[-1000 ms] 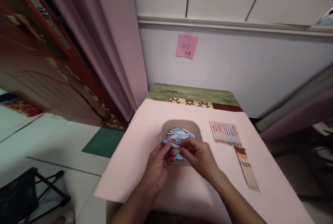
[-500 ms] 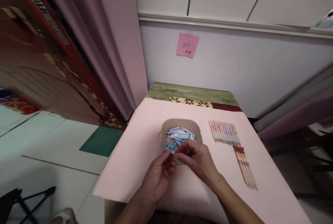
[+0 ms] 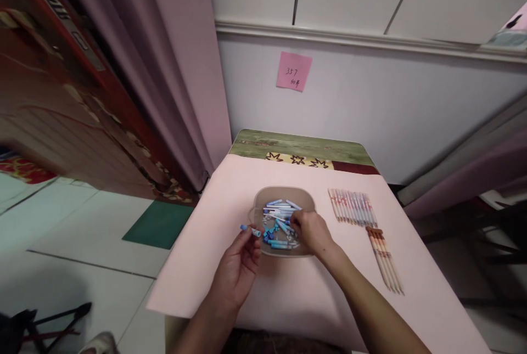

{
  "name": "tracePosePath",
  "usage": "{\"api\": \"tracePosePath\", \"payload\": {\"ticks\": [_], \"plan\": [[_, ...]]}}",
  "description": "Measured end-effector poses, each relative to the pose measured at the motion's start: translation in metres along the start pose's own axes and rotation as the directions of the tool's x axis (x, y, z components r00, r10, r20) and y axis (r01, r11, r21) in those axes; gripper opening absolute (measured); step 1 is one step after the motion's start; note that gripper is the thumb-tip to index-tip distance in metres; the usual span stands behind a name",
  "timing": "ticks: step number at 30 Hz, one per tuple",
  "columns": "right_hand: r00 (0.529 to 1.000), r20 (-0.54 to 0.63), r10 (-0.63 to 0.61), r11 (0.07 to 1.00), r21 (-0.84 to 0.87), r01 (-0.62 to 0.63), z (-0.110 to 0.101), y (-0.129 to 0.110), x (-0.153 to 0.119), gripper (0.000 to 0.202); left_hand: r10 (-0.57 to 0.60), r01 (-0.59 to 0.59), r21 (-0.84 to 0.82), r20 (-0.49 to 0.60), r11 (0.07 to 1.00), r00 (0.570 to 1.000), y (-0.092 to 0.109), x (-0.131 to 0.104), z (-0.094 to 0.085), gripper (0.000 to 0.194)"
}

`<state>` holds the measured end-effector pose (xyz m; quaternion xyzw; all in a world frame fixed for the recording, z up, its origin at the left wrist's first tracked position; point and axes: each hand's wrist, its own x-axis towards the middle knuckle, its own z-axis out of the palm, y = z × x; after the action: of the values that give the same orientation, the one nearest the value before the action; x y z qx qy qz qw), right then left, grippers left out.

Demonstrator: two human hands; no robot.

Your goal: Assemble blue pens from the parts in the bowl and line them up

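Observation:
A beige bin [image 3: 308,200] stands on the pink-covered table, holding several blue and white pen parts [image 3: 280,210] and small blue pieces [image 3: 269,232]. My left hand [image 3: 241,258], left of the bin, pinches a short blue tube [image 3: 250,230] between thumb and fingers. Over the bin's right side is my right hand [image 3: 310,229], its fingers pressed together among the parts; what they hold, if anything, is hidden. To the right lie a row of slim pens [image 3: 353,207] and, nearer me, several brown-capped pens [image 3: 386,263].
A green patterned strip [image 3: 300,142] shows at the table's far end. Behind it, a pink note [image 3: 293,71] is stuck to the wall. A red door [image 3: 94,96] and purple curtain [image 3: 164,57] stand left, with a green mat [image 3: 158,224] on the floor.
My hands have moved apart: the left has drawn back leftward with the blue tube, and the right has reached into the bin's right side. More of the bin's contents now shows.

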<state>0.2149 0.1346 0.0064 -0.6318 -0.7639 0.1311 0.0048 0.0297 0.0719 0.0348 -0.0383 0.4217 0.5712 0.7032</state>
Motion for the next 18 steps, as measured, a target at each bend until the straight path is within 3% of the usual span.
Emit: {"api": "tracePosePath", "payload": {"ticks": [10,14,18], "plan": [[0.997,0.073,0.002,0.995,-0.099,0.005,0.023,-0.023,0.016,0.022,-0.071,0.054,0.146,0.119,0.988,0.99,-0.026,-0.006,-0.005,0.02],[0.998,0.058,0.009,0.996,-0.092,-0.004,0.015,-0.014,0.01,0.02,-0.076,0.06,0.142,0.111,0.988,0.991,-0.021,-0.004,-0.008,0.019],[0.996,-0.009,0.088,0.996,-0.031,-0.089,0.0,0.003,-0.001,0.023,-0.004,0.0,0.097,0.044,0.995,0.999,-0.006,0.001,-0.01,0.016]]}}
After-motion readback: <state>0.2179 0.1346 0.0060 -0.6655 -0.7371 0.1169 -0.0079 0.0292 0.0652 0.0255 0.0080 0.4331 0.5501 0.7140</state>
